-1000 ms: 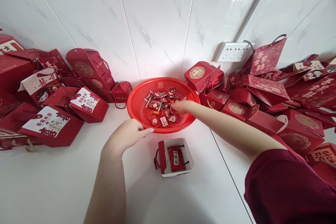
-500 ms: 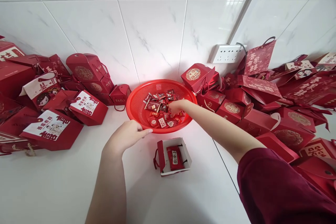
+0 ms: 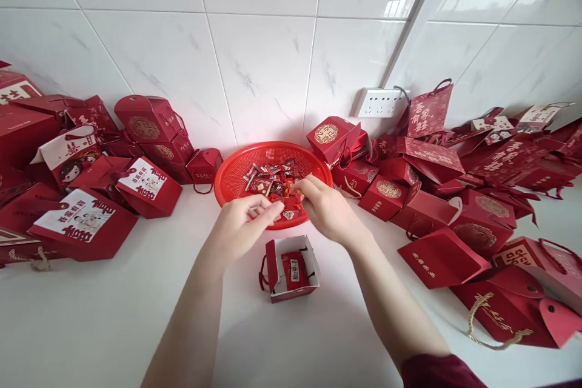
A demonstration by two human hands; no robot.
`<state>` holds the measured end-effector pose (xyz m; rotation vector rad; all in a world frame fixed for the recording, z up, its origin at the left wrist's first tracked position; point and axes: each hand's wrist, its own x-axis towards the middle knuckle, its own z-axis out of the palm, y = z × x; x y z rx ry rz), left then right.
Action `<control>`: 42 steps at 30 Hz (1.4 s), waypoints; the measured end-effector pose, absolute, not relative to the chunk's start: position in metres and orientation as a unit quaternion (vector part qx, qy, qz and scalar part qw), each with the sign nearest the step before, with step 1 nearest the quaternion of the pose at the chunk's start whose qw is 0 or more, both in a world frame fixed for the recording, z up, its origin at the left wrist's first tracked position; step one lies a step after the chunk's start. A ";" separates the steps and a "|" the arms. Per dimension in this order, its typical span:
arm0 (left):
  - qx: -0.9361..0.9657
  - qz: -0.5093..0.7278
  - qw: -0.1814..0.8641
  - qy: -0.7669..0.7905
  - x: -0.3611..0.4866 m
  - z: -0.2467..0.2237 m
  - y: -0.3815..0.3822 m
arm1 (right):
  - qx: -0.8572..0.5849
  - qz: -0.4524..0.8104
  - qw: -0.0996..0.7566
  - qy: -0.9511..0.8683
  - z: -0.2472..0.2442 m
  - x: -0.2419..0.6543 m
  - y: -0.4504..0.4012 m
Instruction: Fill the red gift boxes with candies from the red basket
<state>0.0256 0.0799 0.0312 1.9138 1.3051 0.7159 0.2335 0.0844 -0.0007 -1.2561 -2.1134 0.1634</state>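
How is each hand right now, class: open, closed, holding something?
Left hand: partly open, nothing visible in its grip.
Right hand: closed, apparently pinching a small wrapped candy.

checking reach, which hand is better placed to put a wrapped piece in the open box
Probably the right hand: it seems to pinch a wrapped piece near the open box; the left hand shows no clear hold.

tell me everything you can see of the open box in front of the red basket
The open box has card-like walls, red outside and white inside. It stands on the white tabletop, in front of the red basket, opening upward. A red flap rises on its left side, with a red cord handle looped outside. Inside lies a red packet with a pale, dark-lettered label. Neither the left hand nor the right hand touches it.
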 end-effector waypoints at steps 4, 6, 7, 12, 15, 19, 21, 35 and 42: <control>0.695 0.348 0.490 0.395 0.047 0.028 0.066 | -0.488 -0.026 0.325 -0.810 0.014 0.211 0.056; 0.674 0.367 0.528 0.363 0.050 0.026 0.062 | -0.480 -0.008 0.340 -0.808 0.019 0.208 0.048; 0.671 0.370 0.535 0.356 0.050 0.026 0.061 | -0.471 0.014 0.350 -0.810 0.022 0.209 0.045; 0.681 0.371 0.522 0.355 0.041 0.032 0.057 | -0.352 0.160 0.422 -0.820 0.033 0.229 0.041; 0.684 0.378 0.518 0.348 0.038 0.035 0.055 | -0.332 0.184 0.454 -0.807 0.037 0.241 0.043; 0.685 0.381 0.522 0.337 0.038 0.035 0.055 | -0.330 0.183 0.483 -0.790 0.036 0.243 0.046; 0.684 0.385 0.520 0.336 0.039 0.033 0.056 | -0.334 0.171 0.497 -0.782 0.035 0.240 0.046; 0.748 0.257 0.464 0.400 0.033 0.039 0.061 | -0.383 0.178 0.371 -0.827 0.036 0.243 0.042; 0.774 0.246 0.407 0.419 0.036 0.039 0.060 | -0.384 0.224 0.348 -0.825 0.035 0.242 0.047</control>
